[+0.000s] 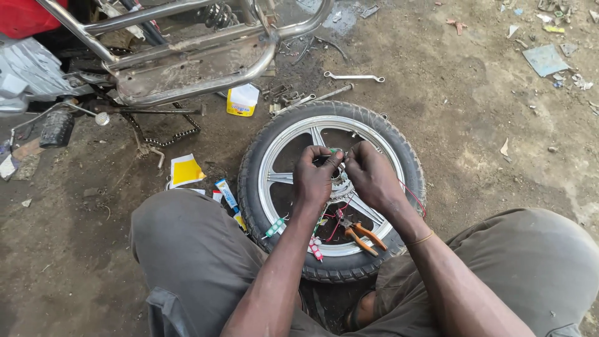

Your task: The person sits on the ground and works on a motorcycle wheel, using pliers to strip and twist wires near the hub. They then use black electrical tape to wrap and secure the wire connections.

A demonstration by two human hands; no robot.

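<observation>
Soft even daylight, sharp focus

A white-and-yellow bottle stands under the frame; yellow-white packets lie left (one blue-striped).

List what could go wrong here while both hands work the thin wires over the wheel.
1. The red wire trails over the tyre by the right hand; it may snag.
2. The orange-handled pliers rest loosely on the wheel spokes and might slip through.
3. The small parts pinched by the left hand could drop into the dirt ground.
</observation>
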